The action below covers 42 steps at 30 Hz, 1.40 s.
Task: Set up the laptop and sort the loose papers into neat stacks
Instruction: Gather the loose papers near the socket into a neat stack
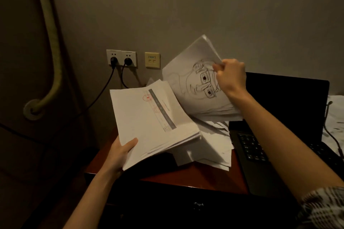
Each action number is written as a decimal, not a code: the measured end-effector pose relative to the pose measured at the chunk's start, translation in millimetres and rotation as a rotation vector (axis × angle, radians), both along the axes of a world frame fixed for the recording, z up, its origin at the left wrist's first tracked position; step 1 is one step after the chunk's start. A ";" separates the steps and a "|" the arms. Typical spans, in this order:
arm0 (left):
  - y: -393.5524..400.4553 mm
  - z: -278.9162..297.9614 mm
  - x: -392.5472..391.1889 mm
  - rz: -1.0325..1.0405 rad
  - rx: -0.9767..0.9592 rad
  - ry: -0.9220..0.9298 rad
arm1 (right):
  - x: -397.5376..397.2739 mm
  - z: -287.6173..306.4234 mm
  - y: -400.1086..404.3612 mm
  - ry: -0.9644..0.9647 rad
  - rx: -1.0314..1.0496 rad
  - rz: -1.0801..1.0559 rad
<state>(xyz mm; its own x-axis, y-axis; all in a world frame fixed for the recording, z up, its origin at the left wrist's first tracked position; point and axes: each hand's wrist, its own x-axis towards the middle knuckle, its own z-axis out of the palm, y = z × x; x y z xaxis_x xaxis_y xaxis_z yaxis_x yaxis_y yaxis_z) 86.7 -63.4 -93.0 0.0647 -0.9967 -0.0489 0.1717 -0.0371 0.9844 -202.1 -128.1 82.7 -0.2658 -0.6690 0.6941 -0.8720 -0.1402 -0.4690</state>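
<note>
Dim room, dark wooden desk [195, 176]; left hand [119, 152] grips a paper stack [149, 122] by its near corner, above the desk's left end. Right hand [230, 76] pinches a sketch sheaf [195, 83] raised beyond loose papers [214, 135], beside the open laptop [283, 117]; wall sockets [122, 58] behind.

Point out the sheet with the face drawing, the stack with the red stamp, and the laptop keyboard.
Face drawing sheet [197, 83], head view, on the sketched cheek.
Red-stamped stack [149, 117], head view, on the top page, below the stamp.
Laptop keyboard [251, 147], head view, on the keys left of the right forearm.
</note>
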 end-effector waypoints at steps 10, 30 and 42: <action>-13.3 6.1 -3.7 -0.105 0.216 -0.154 | 69.9 -77.5 51.8 0.486 -0.408 0.463; -6.3 10.6 0.8 -0.068 0.144 -0.133 | 23.4 -163.5 43.0 -0.442 0.647 0.271; -7.1 74.1 -29.5 0.223 -0.466 -0.109 | 35.8 -80.1 43.4 -0.785 0.059 0.608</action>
<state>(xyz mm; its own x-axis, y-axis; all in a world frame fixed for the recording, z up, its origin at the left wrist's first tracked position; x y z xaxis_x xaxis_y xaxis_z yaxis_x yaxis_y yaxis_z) 57.2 -70.5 -18.9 0.2580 -0.8725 0.4149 0.0210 0.4344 0.9005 -166.3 -84.7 2.5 -0.2354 -0.8716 0.4299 -0.0992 -0.4185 -0.9028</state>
